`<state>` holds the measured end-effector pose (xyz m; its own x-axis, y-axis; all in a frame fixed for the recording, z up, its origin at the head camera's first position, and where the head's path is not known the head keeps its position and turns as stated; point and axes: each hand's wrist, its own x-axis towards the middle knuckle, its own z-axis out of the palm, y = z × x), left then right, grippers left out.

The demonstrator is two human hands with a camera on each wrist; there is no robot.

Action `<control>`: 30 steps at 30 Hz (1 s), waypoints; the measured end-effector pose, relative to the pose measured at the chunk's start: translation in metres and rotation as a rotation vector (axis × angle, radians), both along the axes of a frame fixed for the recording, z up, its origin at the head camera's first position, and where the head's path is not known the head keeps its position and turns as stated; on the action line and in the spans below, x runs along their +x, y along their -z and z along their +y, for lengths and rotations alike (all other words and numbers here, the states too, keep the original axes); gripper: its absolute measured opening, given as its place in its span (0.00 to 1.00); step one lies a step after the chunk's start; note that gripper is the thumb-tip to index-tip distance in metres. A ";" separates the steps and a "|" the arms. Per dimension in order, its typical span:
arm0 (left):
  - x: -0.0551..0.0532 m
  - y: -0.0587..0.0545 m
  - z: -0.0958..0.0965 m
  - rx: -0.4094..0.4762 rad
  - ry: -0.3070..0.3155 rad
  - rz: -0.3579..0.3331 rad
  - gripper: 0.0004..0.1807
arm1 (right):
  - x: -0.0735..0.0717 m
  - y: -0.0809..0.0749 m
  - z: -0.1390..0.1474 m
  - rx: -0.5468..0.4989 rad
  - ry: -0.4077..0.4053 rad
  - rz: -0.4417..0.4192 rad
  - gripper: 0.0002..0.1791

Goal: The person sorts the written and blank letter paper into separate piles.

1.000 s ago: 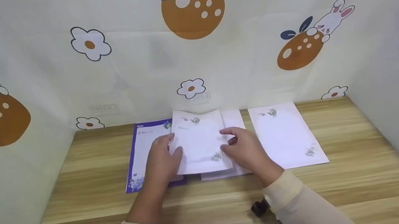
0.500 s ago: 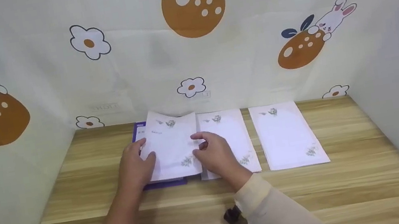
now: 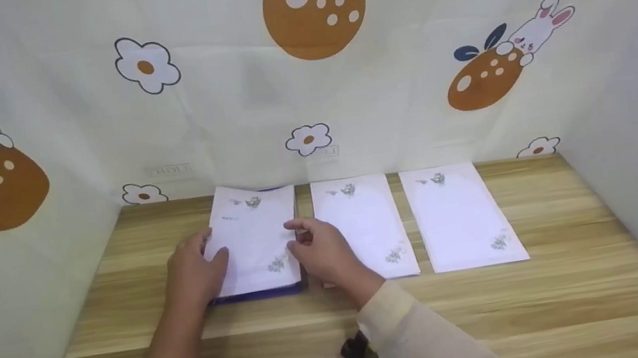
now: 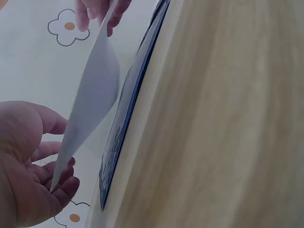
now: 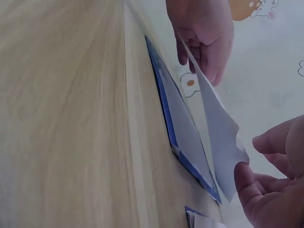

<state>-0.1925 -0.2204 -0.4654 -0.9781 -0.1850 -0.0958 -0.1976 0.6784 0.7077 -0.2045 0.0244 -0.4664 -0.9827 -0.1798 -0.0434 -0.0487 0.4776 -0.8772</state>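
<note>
A white sheet of letter paper (image 3: 255, 244) with small green floral prints hangs at the left of the table, between both hands. My left hand (image 3: 196, 276) pinches its left edge, and my right hand (image 3: 328, 255) holds the right edge between thumb and fingers. Beneath it lies a blue-purple bordered paper (image 3: 257, 295), mostly covered in the head view. Both wrist views show a gap between the raised, slightly bowed sheet (image 4: 92, 99) and this bordered paper (image 5: 183, 116).
To the right lie a middle stack of floral paper (image 3: 358, 218), partly behind my right hand, and a right stack (image 3: 461, 217). The wooden table (image 3: 296, 351) meets a patterned cloth backdrop (image 3: 231, 116) at the back and sides.
Both hands have carried the sheet leftward from over the middle stack and lowered it above the blue-purple bordered paper. The middle stack is now more exposed.
</note>
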 end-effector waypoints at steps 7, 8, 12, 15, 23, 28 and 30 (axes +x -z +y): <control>-0.001 0.002 0.000 -0.038 0.039 -0.074 0.37 | -0.003 0.004 0.002 0.074 -0.082 -0.019 0.25; -0.001 0.002 0.000 -0.043 0.041 -0.077 0.37 | -0.002 0.004 0.002 0.077 -0.084 -0.019 0.26; -0.001 0.000 0.005 -0.050 0.027 -0.056 0.36 | -0.001 0.001 0.005 0.080 -0.072 -0.022 0.27; -0.004 -0.002 0.013 -0.052 0.024 -0.006 0.34 | -0.001 -0.001 0.010 0.093 -0.076 -0.009 0.27; -0.014 -0.004 0.057 -0.015 0.075 0.050 0.32 | -0.007 -0.002 0.046 0.207 -0.128 0.113 0.27; -0.015 -0.004 0.087 0.009 0.113 0.052 0.33 | -0.011 -0.002 0.078 0.210 -0.063 0.136 0.24; -0.015 -0.004 0.098 0.024 0.120 0.040 0.33 | -0.012 -0.003 0.091 0.202 -0.020 0.127 0.24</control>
<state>-0.2076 -0.1221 -0.4610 -0.9961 -0.0647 -0.0591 -0.0874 0.6784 0.7295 -0.2161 0.1153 -0.4635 -0.9789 -0.1998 0.0428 -0.1636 0.6408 -0.7501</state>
